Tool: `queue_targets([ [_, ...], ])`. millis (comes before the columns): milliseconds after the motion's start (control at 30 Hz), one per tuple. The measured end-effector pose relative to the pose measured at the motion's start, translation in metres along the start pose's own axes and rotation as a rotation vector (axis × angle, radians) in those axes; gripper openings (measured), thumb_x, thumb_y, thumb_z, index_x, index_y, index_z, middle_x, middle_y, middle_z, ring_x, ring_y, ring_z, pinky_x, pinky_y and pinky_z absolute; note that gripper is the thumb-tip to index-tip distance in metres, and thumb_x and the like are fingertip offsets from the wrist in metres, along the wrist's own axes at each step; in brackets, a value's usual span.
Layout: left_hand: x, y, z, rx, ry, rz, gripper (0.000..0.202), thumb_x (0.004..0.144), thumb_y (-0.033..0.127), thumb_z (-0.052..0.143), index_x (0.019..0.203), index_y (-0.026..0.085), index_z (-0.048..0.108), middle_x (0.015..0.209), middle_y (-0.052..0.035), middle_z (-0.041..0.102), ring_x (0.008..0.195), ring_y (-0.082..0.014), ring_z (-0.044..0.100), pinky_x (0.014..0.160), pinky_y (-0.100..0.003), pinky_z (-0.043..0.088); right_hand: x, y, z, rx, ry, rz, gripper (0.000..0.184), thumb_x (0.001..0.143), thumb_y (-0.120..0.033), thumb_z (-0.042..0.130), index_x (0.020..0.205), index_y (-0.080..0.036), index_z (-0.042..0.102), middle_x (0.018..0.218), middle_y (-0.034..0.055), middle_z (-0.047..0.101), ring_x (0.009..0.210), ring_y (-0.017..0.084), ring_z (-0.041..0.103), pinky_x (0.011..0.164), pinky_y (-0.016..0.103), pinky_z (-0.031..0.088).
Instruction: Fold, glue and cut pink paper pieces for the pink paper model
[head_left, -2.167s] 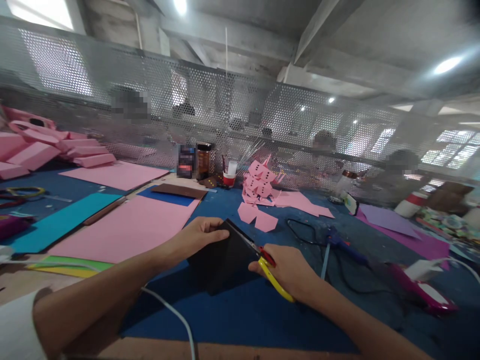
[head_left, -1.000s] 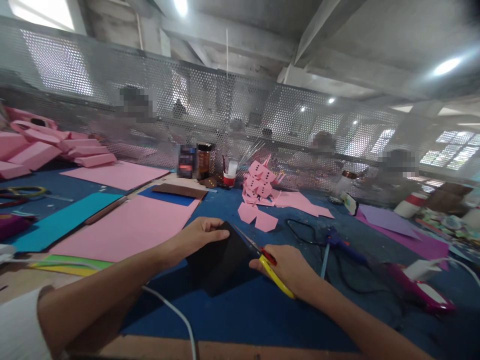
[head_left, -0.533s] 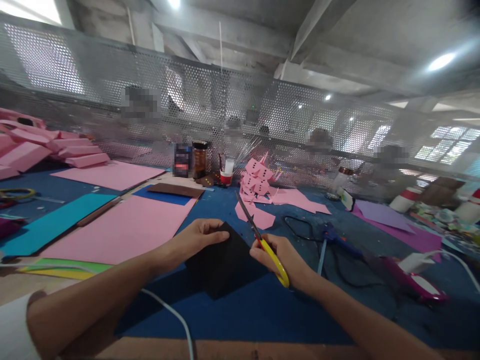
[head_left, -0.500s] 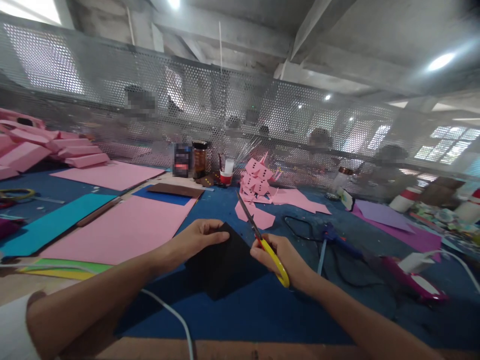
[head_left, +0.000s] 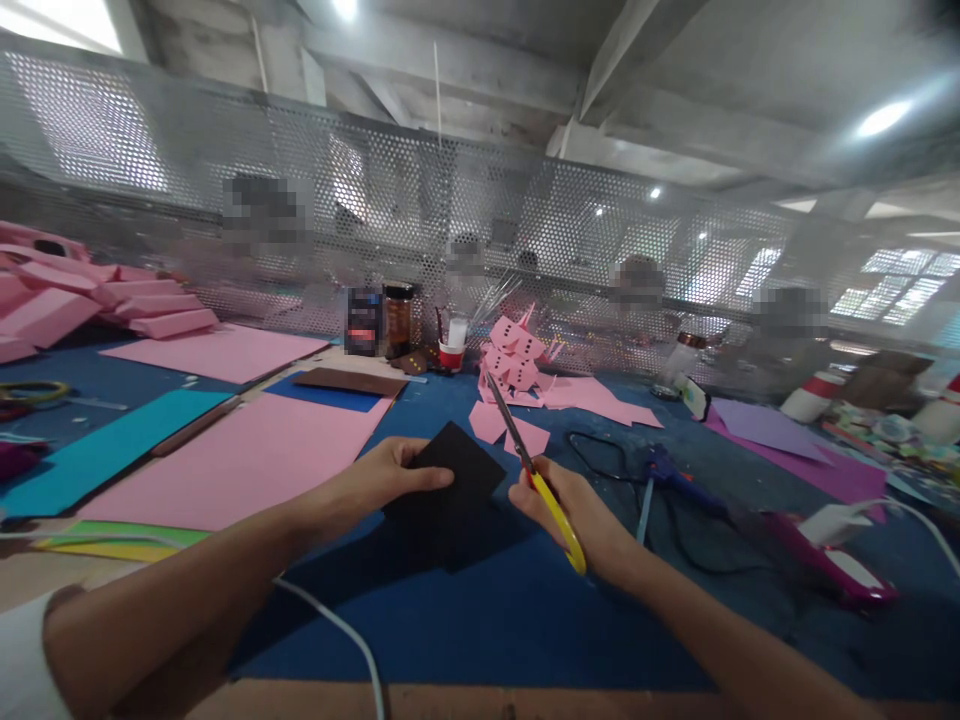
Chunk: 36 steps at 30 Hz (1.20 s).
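Note:
My left hand (head_left: 405, 470) pinches a piece of black paper (head_left: 454, 500) near its upper left side, thumb on top. The paper is held above the blue mat (head_left: 480, 640) with a corner pointing away from me. Yellow-handled scissors (head_left: 551, 510) are in my right hand (head_left: 574, 515), their blades pointing up and away, close together and apart from the paper. Beyond the blades, pink paper pieces (head_left: 517, 432) lie flat in front of a folded pink paper model (head_left: 516, 355) with black dots.
Large pink sheets (head_left: 255, 455) and a teal strip (head_left: 127, 445) lie on the left. A blue glue gun (head_left: 679, 480) with its cable and a magenta device (head_left: 832, 565) rest on the right. Purple sheets (head_left: 787, 440) lie farther right. A perforated metal screen (head_left: 420, 230) stands behind.
My left hand has turned the black paper and raised its far corner. The scissors have moved slightly right, away from the paper.

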<state>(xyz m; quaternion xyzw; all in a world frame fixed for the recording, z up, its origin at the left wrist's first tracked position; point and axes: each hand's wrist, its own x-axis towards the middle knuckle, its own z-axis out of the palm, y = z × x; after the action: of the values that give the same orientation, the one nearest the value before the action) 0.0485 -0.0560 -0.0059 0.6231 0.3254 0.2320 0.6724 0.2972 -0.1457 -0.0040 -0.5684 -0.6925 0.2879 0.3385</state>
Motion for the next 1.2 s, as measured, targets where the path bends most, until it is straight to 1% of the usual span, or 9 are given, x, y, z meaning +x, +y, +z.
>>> queue_targets([
  [100,-0.001,0.006,-0.008,-0.007,0.085,0.035,0.032,0.076,0.039,0.079,0.100,0.019,0.075,0.090,-0.0057,0.079,0.075,-0.0183,0.072,0.068,-0.024,0.056,0.000,0.003,-0.004,-0.206,0.025,-0.019,0.039,0.090,-0.058,0.054,0.085,-0.020,0.049,0.074,-0.0032,0.052,0.062,0.011,0.044,0.057,0.023,0.033],
  [200,-0.001,0.011,-0.014,-0.027,0.151,0.069,0.031,0.076,0.038,0.079,0.098,0.018,0.074,0.089,-0.0054,0.079,0.075,-0.0188,0.072,0.069,-0.025,0.057,0.001,0.005,-0.007,-0.386,0.070,-0.019,0.044,0.085,-0.063,0.059,0.082,-0.021,0.047,0.074,-0.0030,0.054,0.062,0.012,0.046,0.058,0.024,0.031],
  [300,-0.002,0.015,-0.017,-0.047,0.196,0.082,0.031,0.075,0.038,0.080,0.098,0.018,0.074,0.089,-0.0050,0.079,0.072,-0.0182,0.072,0.067,-0.025,0.057,0.001,0.006,-0.009,-0.479,0.104,0.007,0.045,0.084,-0.066,0.058,0.084,-0.022,0.047,0.076,-0.0019,0.058,0.062,0.013,0.051,0.057,0.025,0.029],
  [433,-0.005,0.020,-0.018,-0.059,0.236,0.106,0.030,0.077,0.038,0.079,0.098,0.018,0.072,0.085,-0.0034,0.078,0.069,-0.0169,0.071,0.063,-0.024,0.057,0.000,0.004,-0.011,-0.563,0.130,0.034,0.045,0.083,-0.065,0.061,0.083,-0.022,0.050,0.077,-0.0004,0.061,0.063,0.014,0.053,0.057,0.025,0.026],
  [600,-0.005,0.020,-0.021,-0.044,0.262,0.123,0.029,0.077,0.037,0.079,0.096,0.018,0.071,0.084,-0.0030,0.077,0.068,-0.0165,0.070,0.061,-0.024,0.056,-0.001,0.002,-0.011,-0.596,0.127,0.042,0.046,0.083,-0.066,0.061,0.083,-0.022,0.051,0.076,-0.0006,0.061,0.064,0.015,0.054,0.057,0.025,0.025],
  [700,-0.003,0.018,-0.024,-0.026,0.250,0.123,0.030,0.078,0.038,0.078,0.099,0.018,0.071,0.089,-0.0049,0.078,0.072,-0.0190,0.072,0.063,-0.026,0.057,0.000,0.002,-0.011,-0.610,0.137,0.047,0.047,0.082,-0.067,0.061,0.083,-0.022,0.051,0.077,-0.0007,0.062,0.064,0.015,0.055,0.057,0.025,0.024],
  [933,-0.001,0.016,-0.028,-0.008,0.236,0.149,0.029,0.079,0.038,0.077,0.100,0.018,0.072,0.089,-0.0048,0.077,0.073,-0.0189,0.072,0.064,-0.025,0.057,0.000,0.004,-0.011,-0.609,0.131,0.044,0.047,0.082,-0.067,0.061,0.080,-0.022,0.049,0.073,-0.0018,0.061,0.061,0.014,0.053,0.056,0.026,0.024],
  [1067,-0.002,0.019,-0.027,-0.006,0.269,0.148,0.030,0.077,0.036,0.078,0.100,0.018,0.073,0.089,-0.0054,0.078,0.074,-0.0183,0.072,0.064,-0.023,0.056,0.000,0.005,-0.011,-0.603,0.132,0.042,0.047,0.082,-0.068,0.061,0.082,-0.022,0.050,0.075,-0.0012,0.062,0.063,0.015,0.054,0.057,0.025,0.024],
  [1200,-0.004,0.021,-0.023,-0.040,0.229,0.137,0.031,0.078,0.035,0.078,0.105,0.019,0.072,0.091,-0.0052,0.078,0.076,-0.0184,0.072,0.067,-0.024,0.057,-0.001,0.006,-0.009,-0.593,0.116,0.030,0.048,0.081,-0.067,0.062,0.082,-0.021,0.051,0.075,-0.0007,0.061,0.062,0.014,0.053,0.056,0.025,0.024],
])
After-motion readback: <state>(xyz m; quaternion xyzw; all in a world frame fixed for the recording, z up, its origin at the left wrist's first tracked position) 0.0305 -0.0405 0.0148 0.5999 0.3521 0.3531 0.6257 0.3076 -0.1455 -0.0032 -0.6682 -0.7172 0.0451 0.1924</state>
